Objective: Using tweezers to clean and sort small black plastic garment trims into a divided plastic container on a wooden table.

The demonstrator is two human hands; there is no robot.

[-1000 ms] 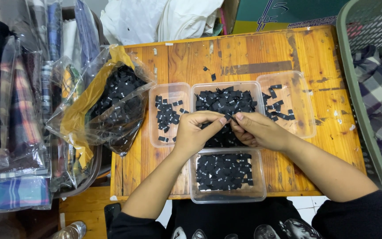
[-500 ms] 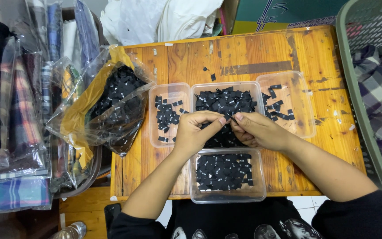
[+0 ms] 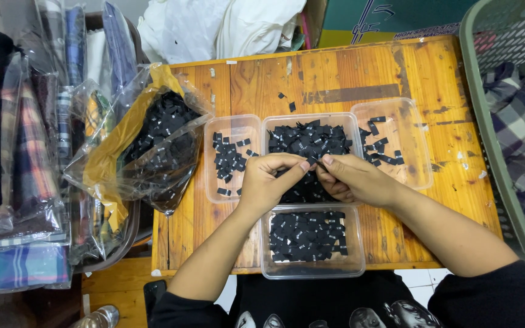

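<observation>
Both hands meet over the middle clear plastic tray (image 3: 273, 130) heaped with small black fabric labels (image 3: 307, 141). The left hand (image 3: 267, 182) and right hand (image 3: 350, 179) have fingertips pinched together on one label between them. Similar trays sit close left, right and near; bare wooden tabletop (image 3: 335, 73) lies beyond.

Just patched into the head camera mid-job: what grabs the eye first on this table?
Both hands meet at the table's centre, the left hand and right hand pinching small black labels over the middle clear tub. Three more clear tubs surround it, the nearest one packed with labels. At the left edge, a plastic bag bulges with more.
</observation>
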